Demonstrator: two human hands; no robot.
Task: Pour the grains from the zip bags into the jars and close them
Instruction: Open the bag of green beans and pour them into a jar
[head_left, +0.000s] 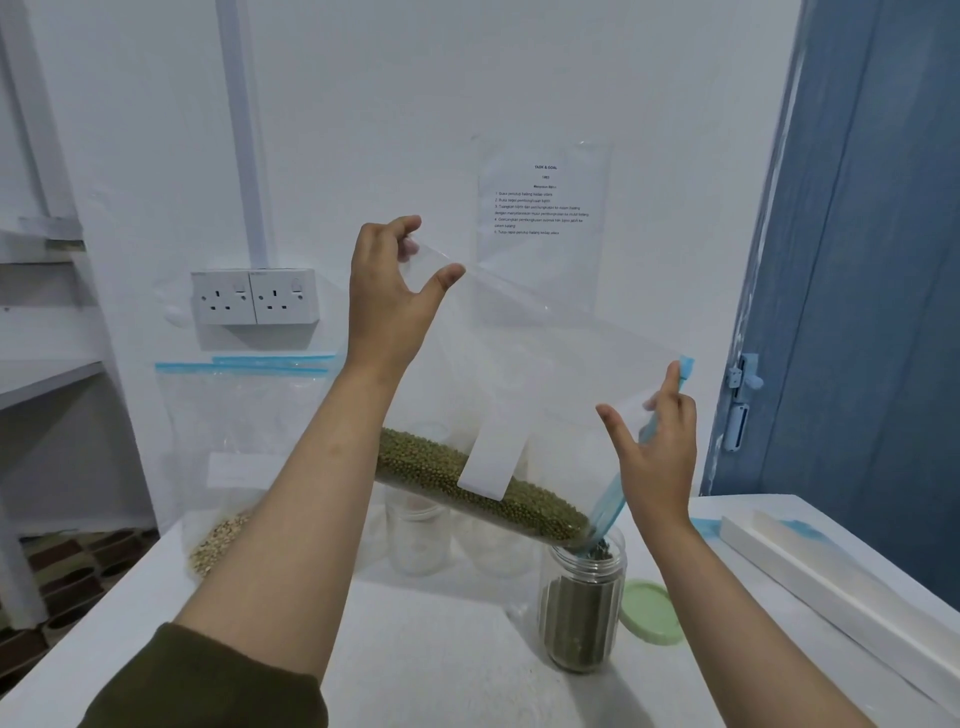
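A clear zip bag (545, 364) with a blue zip strip is tilted over an open clear jar (582, 608). Green grains (467, 480) lie along the bag's low edge and run from its lower corner into the jar, which is partly filled. My left hand (389, 301) pinches the bag's raised bottom corner high up. My right hand (657, 457) pinches the blue zip edge at the bag's mouth, just above the jar. A pale green lid (652, 613) lies on the table right of the jar.
Two more zip bags (234, 415) lean against the wall at the left, one with beige grains (218, 540). Empty clear jars (415, 535) stand behind the tilted bag. White strips (831, 587) lie along the right of the white table (441, 665). A blue door (857, 260) is at right.
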